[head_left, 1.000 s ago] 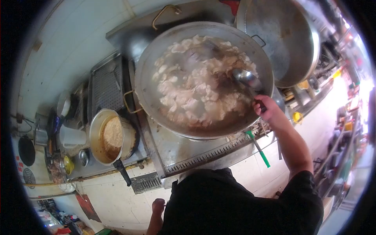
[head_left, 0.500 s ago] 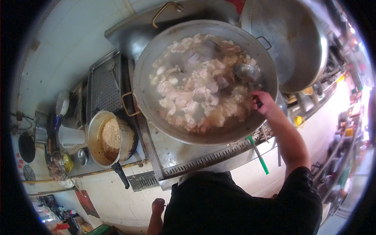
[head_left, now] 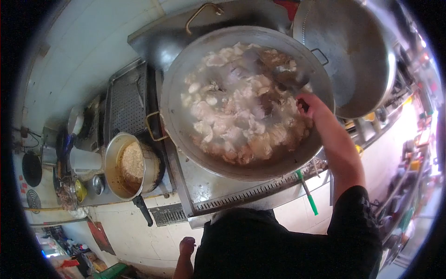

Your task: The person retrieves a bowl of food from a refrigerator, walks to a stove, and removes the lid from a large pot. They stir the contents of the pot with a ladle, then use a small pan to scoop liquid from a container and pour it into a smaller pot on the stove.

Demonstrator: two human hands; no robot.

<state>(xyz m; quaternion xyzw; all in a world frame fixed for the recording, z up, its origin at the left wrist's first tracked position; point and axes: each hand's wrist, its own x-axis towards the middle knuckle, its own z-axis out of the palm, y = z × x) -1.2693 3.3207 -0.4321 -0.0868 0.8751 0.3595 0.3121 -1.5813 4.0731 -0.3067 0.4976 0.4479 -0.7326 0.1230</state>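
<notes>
My right hand is closed round the dark handle of a ladle, over the right side of a very wide metal pot. The ladle's bowl is down among pale chunks of meat in cloudy broth, and its outline is blurred. A few darker, purplish-brown pieces lie among the pale ones. Steam softens the view of the pot's contents. Low beside my body hangs my left hand, away from the stove, with its fingers curled and nothing visible in them.
Left of the wide pot stands a smaller pot with pale, grainy contents and a black handle. Behind it lies a perforated tray. A large metal vessel leans at the back right. A green-handled tool hangs at the stove's front edge.
The ladle's bowl has gone lower into the broth and moved slightly up in view. My right hand has shifted a little; the chunks have been stirred about. My left hand stays low.
</notes>
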